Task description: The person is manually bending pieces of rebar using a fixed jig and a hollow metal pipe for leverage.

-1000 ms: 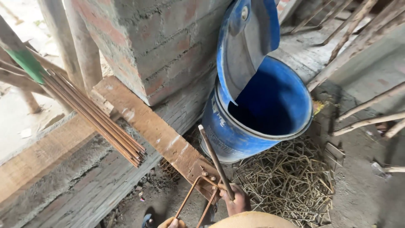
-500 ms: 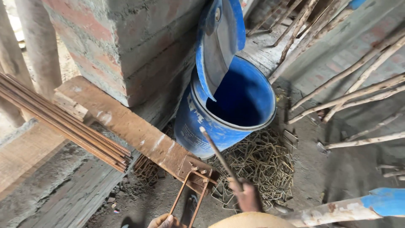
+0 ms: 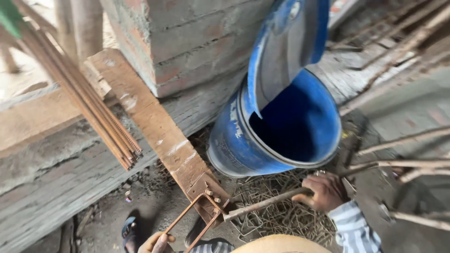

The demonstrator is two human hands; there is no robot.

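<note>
Right hand (image 3: 326,191), lower right of frame, has its fingers wrapped round the lever bar (image 3: 262,204), whose long axis runs left-down to the bending jig (image 3: 206,197) at bottom centre; left hand (image 3: 157,242) pinches the bent rebar loop (image 3: 187,222), nearer the jig.

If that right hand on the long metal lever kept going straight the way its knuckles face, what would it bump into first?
Most likely the blue barrel. The right hand grips the lever just below the barrel's rim, knuckles facing it. Depth is hard to judge, so it might clear the rim.
</note>
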